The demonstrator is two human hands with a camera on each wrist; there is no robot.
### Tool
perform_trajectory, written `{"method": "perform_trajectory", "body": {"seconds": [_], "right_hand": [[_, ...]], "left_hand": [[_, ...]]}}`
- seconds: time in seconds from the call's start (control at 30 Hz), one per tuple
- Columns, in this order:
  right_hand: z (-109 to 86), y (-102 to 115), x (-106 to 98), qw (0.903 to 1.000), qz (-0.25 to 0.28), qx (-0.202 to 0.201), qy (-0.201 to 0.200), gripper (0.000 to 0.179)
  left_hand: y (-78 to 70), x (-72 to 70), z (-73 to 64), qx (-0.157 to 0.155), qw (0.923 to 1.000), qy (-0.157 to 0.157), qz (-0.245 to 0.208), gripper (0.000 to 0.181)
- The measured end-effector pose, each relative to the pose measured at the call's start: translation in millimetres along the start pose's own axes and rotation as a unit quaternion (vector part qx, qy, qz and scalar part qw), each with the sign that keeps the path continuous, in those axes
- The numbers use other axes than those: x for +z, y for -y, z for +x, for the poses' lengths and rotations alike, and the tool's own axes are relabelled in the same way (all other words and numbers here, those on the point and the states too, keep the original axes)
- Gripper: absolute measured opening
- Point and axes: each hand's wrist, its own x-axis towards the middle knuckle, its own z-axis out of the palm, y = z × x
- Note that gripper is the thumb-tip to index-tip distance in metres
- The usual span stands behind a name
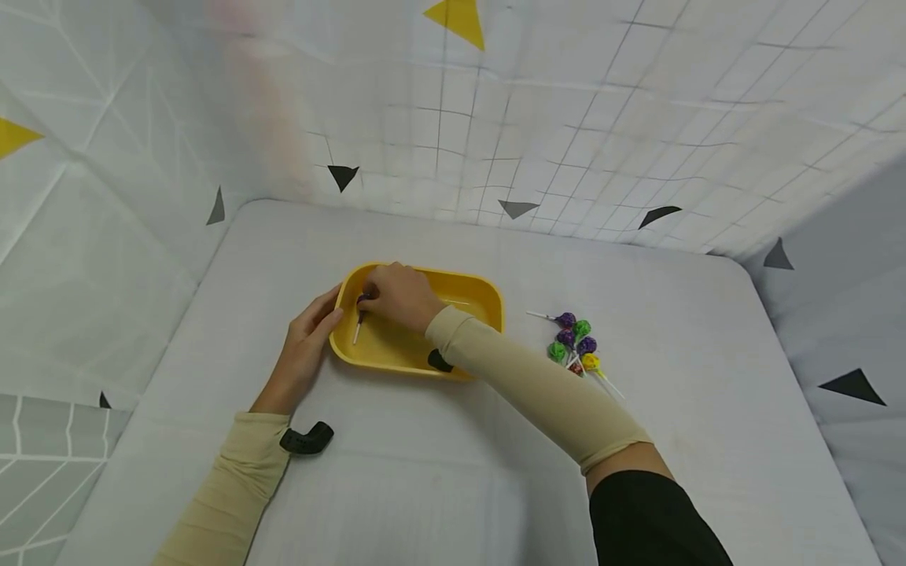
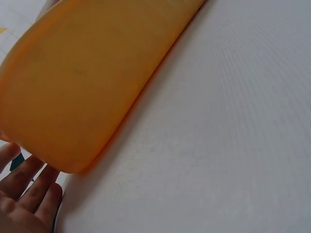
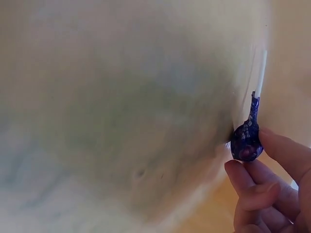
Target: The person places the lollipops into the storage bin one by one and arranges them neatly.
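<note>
A yellow tray [image 1: 385, 362] lies on the white-covered table. My right hand [image 1: 403, 297] is inside its left part and pinches a lollipop [image 3: 247, 143] in a purple wrapper between thumb and fingers. The lollipop's white stick [image 1: 357, 332] points toward the tray's near side. At the tray's left end, my left hand [image 1: 306, 338] rests against the outer wall. Its fingers [image 2: 47, 200] look fairly straight in the left wrist view, touching the orange-looking end of the tray.
Right of the tray lies a loose cluster of lollipops, with purple [image 1: 587, 346], green [image 1: 557, 351] and yellow [image 1: 591, 362] wrappers among them. A black curved piece [image 1: 307, 439] sits at the left wrist. White patterned sheets [image 1: 538, 118] stand around the table.
</note>
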Motion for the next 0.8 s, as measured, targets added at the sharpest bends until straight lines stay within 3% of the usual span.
{"method": "perform_trajectory", "body": {"seconds": [0.43,0.8], "right_hand": [[2.0,-0.6,1.7,0.9998,0.012,-0.015,0.008,0.027],[2.4,2.7,2.5,0.9998,0.011,-0.014,0.011,0.028]], "left_hand": [[0.8,0.2,-0.6,-0.004,0.9999,0.001,-0.012,0.052],[-0.3,-0.3,-3.0,0.006,1.0,0.001,0.006,0.052]]}}
